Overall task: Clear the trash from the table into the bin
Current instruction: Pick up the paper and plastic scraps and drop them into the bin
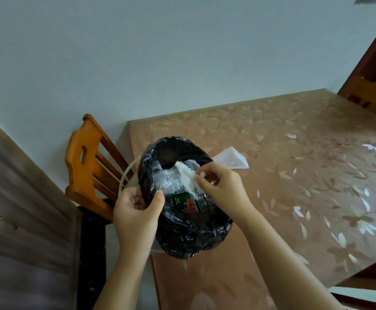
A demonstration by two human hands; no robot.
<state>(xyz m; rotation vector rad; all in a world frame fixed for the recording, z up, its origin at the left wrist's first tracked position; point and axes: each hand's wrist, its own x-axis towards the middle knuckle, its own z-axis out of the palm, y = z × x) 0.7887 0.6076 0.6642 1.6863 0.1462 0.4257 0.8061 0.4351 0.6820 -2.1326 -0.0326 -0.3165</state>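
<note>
Pinching a crumpled white tissue [186, 177] between fingertips [201, 175] of the right hand [224, 189], just above the open bin [182, 240]. Gripping its black-lined rim with the left hand [135, 211], thumb curled over, by the left edge of the table [294, 186]. Already inside: clear plastic wrap [171, 177] and a bottle [189, 204], green-and-red label too blurred to read. Probably nearly done; still left near that edge, just behind the bin, a white triangular packet [234, 158].

Left hand [135, 211] grips the black bin liner [182, 240] while right hand [221, 186] pinches white tissue [186, 176] above it
</note>
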